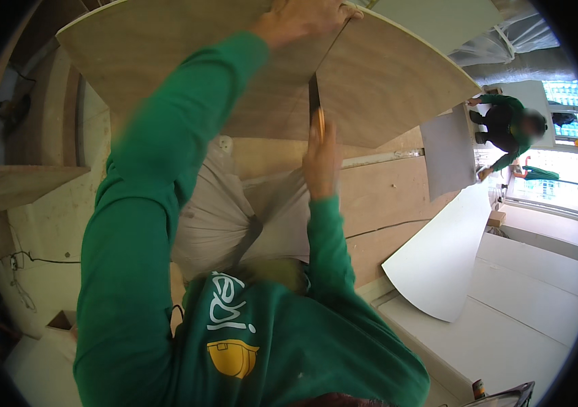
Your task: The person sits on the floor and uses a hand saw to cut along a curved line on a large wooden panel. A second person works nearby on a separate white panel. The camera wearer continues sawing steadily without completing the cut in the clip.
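Note:
A large brown plywood panel (pixel 255 88) spans the upper middle, tilted in front of me. A thin dark line runs down it from the top edge to a dark, narrow blade. That blade belongs to what looks like a handsaw (pixel 314 91) with an orange-toned handle. My right hand (pixel 323 159) is closed around the handle, below the panel's middle. Up at the far edge, my left hand (pixel 306 19) grips the panel beside the line's upper end; the picture's edge cuts off part of it. My trousered legs show beneath the panel.
At the right, a co-worker (pixel 509 125) in green bends beside a grey sheet (pixel 448 152). A white curved panel (pixel 441 258) lies at lower right of my arm. Wooden shelving (pixel 31 183) stands at the left, and a black cable (pixel 390 227) crosses the floor.

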Available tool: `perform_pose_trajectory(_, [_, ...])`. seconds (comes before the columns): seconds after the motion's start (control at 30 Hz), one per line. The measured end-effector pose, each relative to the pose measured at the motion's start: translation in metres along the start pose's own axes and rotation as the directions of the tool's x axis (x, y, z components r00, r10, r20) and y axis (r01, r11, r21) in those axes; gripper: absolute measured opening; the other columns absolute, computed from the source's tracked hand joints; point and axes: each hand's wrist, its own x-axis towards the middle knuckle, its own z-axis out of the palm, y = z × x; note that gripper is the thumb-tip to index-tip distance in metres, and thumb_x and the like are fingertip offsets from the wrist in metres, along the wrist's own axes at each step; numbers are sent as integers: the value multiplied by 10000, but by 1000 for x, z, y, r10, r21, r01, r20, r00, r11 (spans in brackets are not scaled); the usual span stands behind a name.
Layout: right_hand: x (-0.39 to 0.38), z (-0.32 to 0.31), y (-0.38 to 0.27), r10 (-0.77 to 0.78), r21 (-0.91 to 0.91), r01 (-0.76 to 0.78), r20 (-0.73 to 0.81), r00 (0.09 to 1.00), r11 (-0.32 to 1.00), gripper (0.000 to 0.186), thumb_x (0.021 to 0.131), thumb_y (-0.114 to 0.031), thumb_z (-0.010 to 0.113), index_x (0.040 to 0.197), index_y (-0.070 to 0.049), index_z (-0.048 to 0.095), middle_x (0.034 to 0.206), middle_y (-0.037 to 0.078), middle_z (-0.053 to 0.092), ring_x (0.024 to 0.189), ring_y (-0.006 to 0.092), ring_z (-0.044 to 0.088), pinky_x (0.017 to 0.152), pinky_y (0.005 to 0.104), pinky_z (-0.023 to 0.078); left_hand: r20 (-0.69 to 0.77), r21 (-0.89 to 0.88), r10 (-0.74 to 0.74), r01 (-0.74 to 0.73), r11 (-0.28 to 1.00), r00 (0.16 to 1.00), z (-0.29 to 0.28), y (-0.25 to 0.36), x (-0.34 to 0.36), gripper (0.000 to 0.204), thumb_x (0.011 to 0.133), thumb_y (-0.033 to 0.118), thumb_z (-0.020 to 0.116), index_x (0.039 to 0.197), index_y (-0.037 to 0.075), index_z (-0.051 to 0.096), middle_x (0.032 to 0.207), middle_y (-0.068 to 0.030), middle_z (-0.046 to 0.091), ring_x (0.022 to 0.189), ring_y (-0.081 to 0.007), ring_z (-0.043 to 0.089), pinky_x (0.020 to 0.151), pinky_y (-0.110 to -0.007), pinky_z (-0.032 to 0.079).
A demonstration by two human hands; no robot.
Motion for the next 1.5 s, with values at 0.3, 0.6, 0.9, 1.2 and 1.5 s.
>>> perform_pose_trajectory(0.3, [-94,-46,3,63,24,-65,57,996,998,293,1180,-271,551,1409,-91,579,945,326,702,835,561,683,662,604,510,-32,30,3,-2,1000,999,8,-6,-3,451,980,442,740,886,7,811,815,-246,768,836,-435,778,779,-555,587])
perform_pose_trajectory(0.6, [-26,8,13,96,13,-96,41,995,995,250,1179,-280,557,1326,-81,589,901,300,713,807,535,697,642,600,502,22,-9,-3,3,1000,1000,5,-3,-3,406,985,417,747,982,19,828,853,-242,781,852,-435,775,796,-552,584])
perform_pose_trajectory(0.9, [-113,-54,12,100,-29,-97,116,988,995,391,1172,-246,566,1506,-45,597,1079,306,747,1000,543,718,818,560,569,0,20,-20,20,1000,1000,0,1,-5,413,993,402,713,979,6,828,859,-249,782,847,-433,775,809,-547,588])
perform_pose_trajectory(1.2, [8,11,-2,-10,41,11,-28,1000,999,297,1174,-283,572,1342,-39,584,894,320,700,791,568,667,644,599,489,-3,3,9,-9,1000,1000,-1,-3,4,413,991,406,716,1003,10,833,861,-248,785,862,-428,782,818,-545,596])
perform_pose_trajectory(1.5, [-102,-55,-1,63,54,-66,62,996,996,351,1176,-272,549,1440,-46,599,1021,329,726,882,539,706,711,589,531,-18,-6,-30,30,1000,999,-8,6,6,369,989,388,733,1028,34,827,870,-243,788,861,-432,777,824,-550,593])
